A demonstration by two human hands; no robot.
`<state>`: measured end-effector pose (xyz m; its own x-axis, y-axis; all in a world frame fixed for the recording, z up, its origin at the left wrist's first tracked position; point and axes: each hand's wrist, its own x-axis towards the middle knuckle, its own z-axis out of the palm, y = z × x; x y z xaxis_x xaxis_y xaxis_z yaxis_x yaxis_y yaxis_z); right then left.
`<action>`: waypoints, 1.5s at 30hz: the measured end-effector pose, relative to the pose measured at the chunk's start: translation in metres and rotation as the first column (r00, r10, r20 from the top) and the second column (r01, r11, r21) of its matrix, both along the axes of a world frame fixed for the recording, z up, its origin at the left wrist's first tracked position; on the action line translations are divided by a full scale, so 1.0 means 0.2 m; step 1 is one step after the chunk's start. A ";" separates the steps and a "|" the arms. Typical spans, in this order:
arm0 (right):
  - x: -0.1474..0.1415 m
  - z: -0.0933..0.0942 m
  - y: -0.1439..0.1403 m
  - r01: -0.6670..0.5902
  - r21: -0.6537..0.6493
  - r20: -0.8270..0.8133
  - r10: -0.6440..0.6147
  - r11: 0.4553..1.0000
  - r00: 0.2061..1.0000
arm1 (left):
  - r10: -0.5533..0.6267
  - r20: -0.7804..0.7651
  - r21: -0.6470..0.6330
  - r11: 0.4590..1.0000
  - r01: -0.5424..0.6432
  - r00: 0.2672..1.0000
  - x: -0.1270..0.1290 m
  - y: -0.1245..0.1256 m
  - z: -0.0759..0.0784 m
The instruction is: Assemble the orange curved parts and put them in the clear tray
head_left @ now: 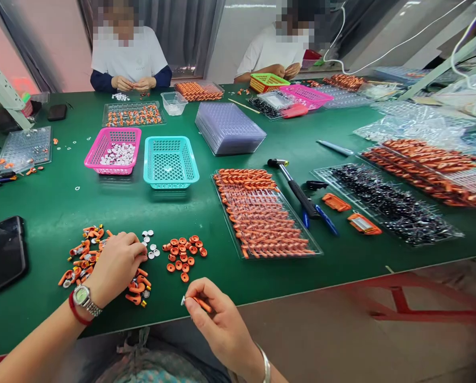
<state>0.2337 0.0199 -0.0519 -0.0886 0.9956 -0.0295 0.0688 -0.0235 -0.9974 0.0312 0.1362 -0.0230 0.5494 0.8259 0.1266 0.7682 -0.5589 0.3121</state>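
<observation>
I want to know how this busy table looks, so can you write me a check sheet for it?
Surface: green table, crowded.
Job's things: orange parts pile; orange rings; white discs.
Clutter: pink basket, teal basket, filled tray, hammer, phone.
Hands: left hand rests on the pile; right hand pinches an orange piece.
Cables: white cables, far right.
Surroundings: two people opposite.

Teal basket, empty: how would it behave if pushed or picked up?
The teal basket looks like thin plastic mesh with nothing in it, so it is probably very light. Its wide flat base on the green table suggests sliding, not tipping. The lattice walls may flex if squeezed.
</observation>
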 end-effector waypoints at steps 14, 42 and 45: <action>-0.07 0.09 0.02 -0.089 -0.129 -0.097 0.077 0.988 0.992 | 0.260 0.549 -0.445 0.895 0.014 0.795 -0.01 -0.43 0.04; -0.14 0.12 -0.02 -0.093 -0.110 0.088 0.103 0.990 0.991 | 0.146 0.605 -0.155 0.986 -0.064 0.783 0.04 -0.54 0.04; -0.14 0.12 -0.02 -0.099 -0.113 0.083 0.108 0.989 0.991 | 0.114 0.590 -0.107 0.992 -0.062 0.799 0.04 -0.54 0.06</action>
